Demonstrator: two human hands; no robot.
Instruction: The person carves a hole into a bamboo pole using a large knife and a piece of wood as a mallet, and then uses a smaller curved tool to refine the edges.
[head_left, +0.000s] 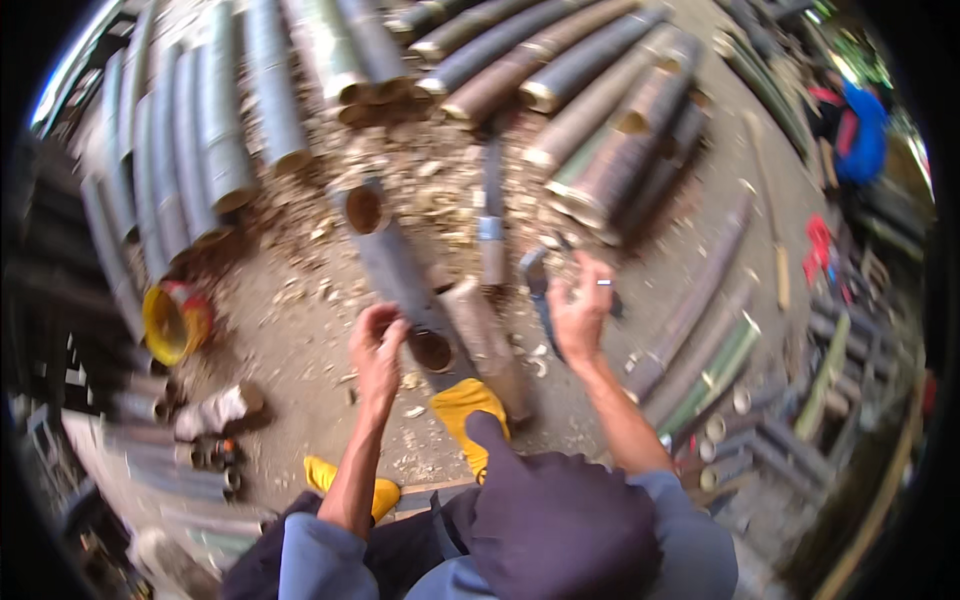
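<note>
A thick grey bamboo pole [392, 262] lies lengthwise before me, with an opening at its far end and a hole cut in its upper side nearer to me. My left hand [380, 345] is just left of that hole, fingers loosely bent and apart, with nothing visible in them. My right hand [580, 310], with a ring on one finger, is farther right. Behind and beside it lies a dark bluish tool [536, 275], partly covered and blurred; I cannot tell whether the fingers grip it. My right foot in a yellow shoe [462, 415] rests against the pole's near end.
Wood chips [430, 185] litter the floor. Rows of bamboo poles [225, 130] lie far left, with more poles [520, 60] beyond. A short pale log [485, 345] lies beside the worked pole. A yellow-and-red bucket [168, 325] lies left; a person in blue [862, 130] is far right.
</note>
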